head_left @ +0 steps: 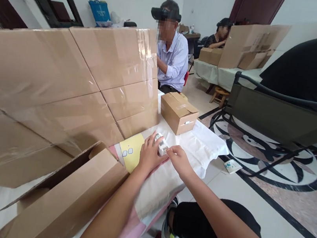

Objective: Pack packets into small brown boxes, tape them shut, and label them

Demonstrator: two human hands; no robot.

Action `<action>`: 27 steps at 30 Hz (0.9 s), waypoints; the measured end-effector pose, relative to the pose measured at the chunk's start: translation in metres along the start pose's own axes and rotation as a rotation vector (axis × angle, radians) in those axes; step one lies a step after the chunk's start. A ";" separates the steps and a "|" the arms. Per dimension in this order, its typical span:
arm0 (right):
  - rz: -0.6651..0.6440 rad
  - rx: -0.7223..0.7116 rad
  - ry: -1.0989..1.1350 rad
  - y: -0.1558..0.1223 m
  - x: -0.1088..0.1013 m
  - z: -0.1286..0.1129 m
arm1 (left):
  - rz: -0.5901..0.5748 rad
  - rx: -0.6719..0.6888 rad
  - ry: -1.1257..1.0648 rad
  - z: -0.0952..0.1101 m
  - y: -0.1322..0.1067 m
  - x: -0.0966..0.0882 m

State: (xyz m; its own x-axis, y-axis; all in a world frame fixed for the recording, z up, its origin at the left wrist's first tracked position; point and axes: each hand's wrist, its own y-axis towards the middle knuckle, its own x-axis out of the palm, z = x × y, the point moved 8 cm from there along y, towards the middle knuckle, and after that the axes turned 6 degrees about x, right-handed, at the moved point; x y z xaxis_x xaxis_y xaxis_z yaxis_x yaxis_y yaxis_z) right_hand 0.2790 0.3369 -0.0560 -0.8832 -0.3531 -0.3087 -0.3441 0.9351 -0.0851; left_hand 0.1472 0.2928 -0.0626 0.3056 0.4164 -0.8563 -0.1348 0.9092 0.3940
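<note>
A small white box-shaped object (162, 146) with grey parts on its face rests at the table's right side; its exact kind is too small to tell. My left hand (149, 153) wraps round it from the left, fingers along its far side and thumb near its close end. At its near right corner, my right hand (179, 161) is closed in a pinch, touching or almost touching it. Whatever lies between those right fingertips is hidden. Under both hands spreads a pale cloth (153, 192) with yellow and pink patches.
A tall cardboard partition (72, 78) stands along the table's left. Before it lies an open carton (75, 198), and a closed carton (179, 112) sits beyond my hands. A person (175, 58) sits behind the partition. To the right stands a folding chair (282, 125).
</note>
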 end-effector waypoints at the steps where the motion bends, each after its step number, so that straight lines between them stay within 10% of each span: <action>1: -0.014 0.021 0.040 0.000 0.000 0.002 | 0.004 0.002 0.009 0.000 0.000 0.000; 27: -0.287 0.355 0.341 -0.011 0.012 0.024 | -0.022 -0.042 0.106 0.002 -0.004 0.000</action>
State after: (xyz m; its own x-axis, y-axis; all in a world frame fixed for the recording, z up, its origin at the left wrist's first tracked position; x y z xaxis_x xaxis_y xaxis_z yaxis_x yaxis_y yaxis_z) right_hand 0.2794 0.3228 -0.0816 -0.8431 -0.5299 0.0922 -0.5096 0.7321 -0.4520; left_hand 0.1492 0.2891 -0.0632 0.2082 0.3923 -0.8960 -0.1690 0.9167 0.3621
